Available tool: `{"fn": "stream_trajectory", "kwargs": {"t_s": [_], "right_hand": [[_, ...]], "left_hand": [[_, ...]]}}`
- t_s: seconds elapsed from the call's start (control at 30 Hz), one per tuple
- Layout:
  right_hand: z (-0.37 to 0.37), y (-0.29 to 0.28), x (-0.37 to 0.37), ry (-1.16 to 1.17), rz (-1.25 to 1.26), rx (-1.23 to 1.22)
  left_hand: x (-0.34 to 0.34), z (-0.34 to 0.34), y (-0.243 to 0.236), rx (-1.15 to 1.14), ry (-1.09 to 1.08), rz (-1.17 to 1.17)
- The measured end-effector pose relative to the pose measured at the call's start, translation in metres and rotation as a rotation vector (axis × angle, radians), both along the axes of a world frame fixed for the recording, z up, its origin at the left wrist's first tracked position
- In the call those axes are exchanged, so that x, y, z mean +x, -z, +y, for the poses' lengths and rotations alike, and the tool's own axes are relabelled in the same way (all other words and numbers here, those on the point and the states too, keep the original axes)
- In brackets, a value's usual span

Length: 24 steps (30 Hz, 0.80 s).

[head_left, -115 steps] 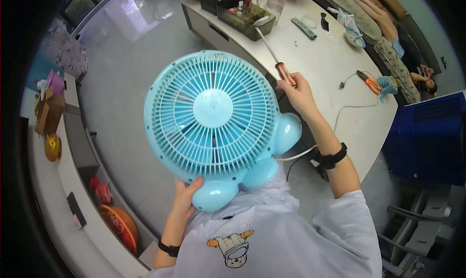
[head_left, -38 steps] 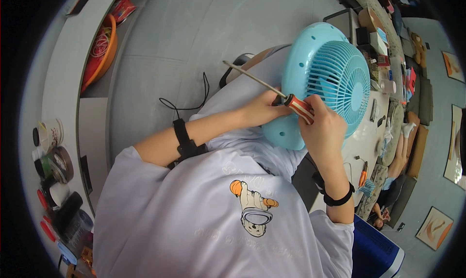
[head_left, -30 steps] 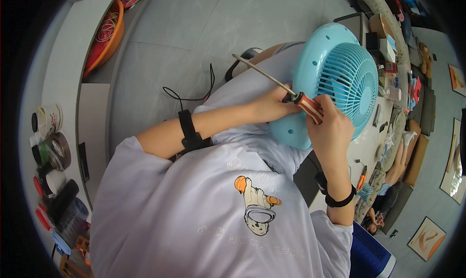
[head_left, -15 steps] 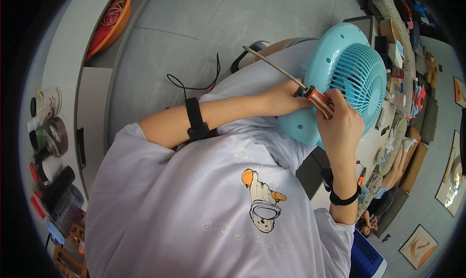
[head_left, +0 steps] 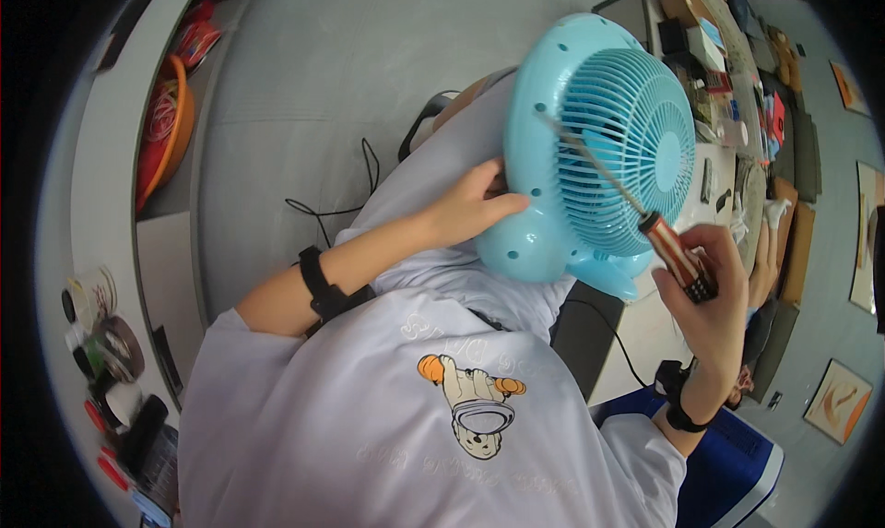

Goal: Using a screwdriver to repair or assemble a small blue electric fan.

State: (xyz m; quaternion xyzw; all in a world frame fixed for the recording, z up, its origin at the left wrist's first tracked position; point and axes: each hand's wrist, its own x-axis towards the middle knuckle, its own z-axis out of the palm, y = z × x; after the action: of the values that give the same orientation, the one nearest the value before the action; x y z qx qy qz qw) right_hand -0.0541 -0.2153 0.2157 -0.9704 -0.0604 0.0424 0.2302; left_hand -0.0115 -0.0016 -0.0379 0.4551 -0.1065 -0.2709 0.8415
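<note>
A light-blue electric fan with a round slatted grille rests against my lap, its casing dotted with small screw holes. My left hand grips the near left edge of the casing, thumb on the front and fingers partly hidden behind. In my right hand is a screwdriver with a red, white and black handle. Its long metal shaft crosses in front of the grille, and the tip points up and left near the casing's rim. Whether the tip touches the fan I cannot tell.
To the right a white table carries boxes and small items. A blue box stands below it. On the left, an orange basin sits on a shelf, with jars nearby. A black cable lies on the floor.
My right hand has moved right with the screwdriver, whose shaft now crosses the grille. My left hand has come away from beside the screwdriver handle to the casing edge. The view has shifted.
</note>
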Motion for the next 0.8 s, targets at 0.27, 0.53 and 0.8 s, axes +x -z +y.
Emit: {"fn": "stream_trajectory", "kwargs": {"t_s": [0.27,0.53,0.8], "right_hand": [[-0.009,-0.019,-0.017,-0.183,-0.111,-0.061],[0.026,-0.048,-0.006,-0.265,-0.035,-0.264],[0.037,-0.055,0.007,-0.344,-0.004,-0.323]], "left_hand": [[0.004,0.004,-0.008,0.097,0.035,-0.048],[0.003,0.001,-0.005,0.117,0.012,-0.143],[0.002,0.002,-0.005,0.120,-0.005,-0.165]]}}
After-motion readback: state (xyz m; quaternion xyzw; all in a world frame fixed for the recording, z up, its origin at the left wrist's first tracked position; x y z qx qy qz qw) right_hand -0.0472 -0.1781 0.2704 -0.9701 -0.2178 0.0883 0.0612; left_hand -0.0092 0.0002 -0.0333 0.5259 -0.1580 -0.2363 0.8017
